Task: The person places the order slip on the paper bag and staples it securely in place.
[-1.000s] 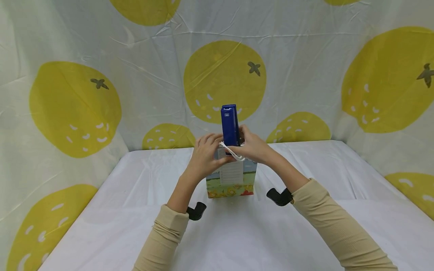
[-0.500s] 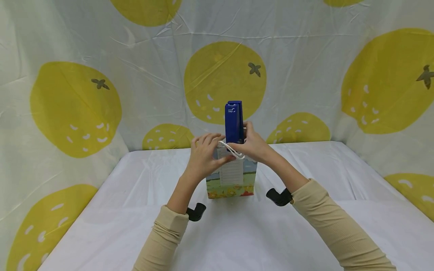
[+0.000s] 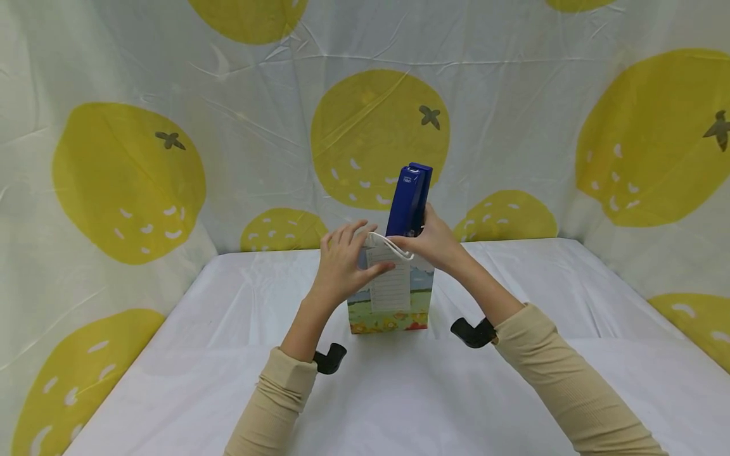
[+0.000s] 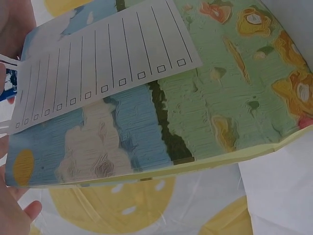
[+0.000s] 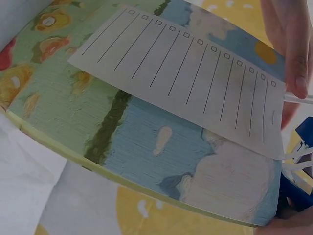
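A painted paper bag (image 3: pixel 390 322) stands upright on the white table, a lined checklist sheet (image 3: pixel 390 286) on its front. Near the sheet's upper end, a small staple-like mark (image 5: pixel 273 117) shows in the right wrist view. My left hand (image 3: pixel 336 263) holds the bag at its upper left, thumb stretched in front and fingers bent at the top. My right hand (image 3: pixel 436 244) grips a blue stapler (image 3: pixel 407 201), tilted to the right above the bag's upper right corner. White handle cords (image 3: pixel 399 247) droop between the hands. The stapler's lower end is hidden by the right hand.
A white cloth (image 3: pixel 393 399) covers the table. Behind and on both sides hangs a curtain (image 3: pixel 256 145) printed with yellow fruit. Black wrist mounts (image 3: pixel 331 358) sit at both cuffs.
The stapler has risen and shifted to the right, tilting rightward, away from the bag's top middle. My right hand moved with it. The bag and my left hand stay nearly in place.
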The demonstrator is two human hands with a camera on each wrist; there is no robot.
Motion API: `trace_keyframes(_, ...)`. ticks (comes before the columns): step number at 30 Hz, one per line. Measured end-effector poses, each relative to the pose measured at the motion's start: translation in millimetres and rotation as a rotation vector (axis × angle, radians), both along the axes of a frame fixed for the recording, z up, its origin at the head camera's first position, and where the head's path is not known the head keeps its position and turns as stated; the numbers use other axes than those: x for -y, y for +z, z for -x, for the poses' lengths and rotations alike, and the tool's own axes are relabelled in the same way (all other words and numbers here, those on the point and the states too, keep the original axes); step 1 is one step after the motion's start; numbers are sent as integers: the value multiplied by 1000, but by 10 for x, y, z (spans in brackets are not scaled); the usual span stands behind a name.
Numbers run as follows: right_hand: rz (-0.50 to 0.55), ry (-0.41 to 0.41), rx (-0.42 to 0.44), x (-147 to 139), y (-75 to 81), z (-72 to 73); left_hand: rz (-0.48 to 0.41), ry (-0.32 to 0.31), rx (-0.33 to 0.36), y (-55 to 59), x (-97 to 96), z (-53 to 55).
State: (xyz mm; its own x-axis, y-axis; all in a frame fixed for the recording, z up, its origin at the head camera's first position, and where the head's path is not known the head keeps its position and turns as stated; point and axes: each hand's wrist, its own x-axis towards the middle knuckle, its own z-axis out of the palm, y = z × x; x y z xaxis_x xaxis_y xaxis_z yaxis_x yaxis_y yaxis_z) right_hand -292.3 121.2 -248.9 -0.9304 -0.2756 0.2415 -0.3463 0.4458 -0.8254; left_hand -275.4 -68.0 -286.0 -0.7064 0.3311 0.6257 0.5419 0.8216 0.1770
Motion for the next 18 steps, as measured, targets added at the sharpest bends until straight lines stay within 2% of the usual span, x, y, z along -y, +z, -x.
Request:
trace_keyframes(6,76,-19,-51,-30,-16,8,-15,7,11,-8,6,-2)
trace_keyframes(12,181,-29,-99,-61,-31,17,-26,8,-19,-21,12,6)
trace_keyframes(18,231,-56,-171,-68,-76,29,-30,9,-34,-31,17,9)
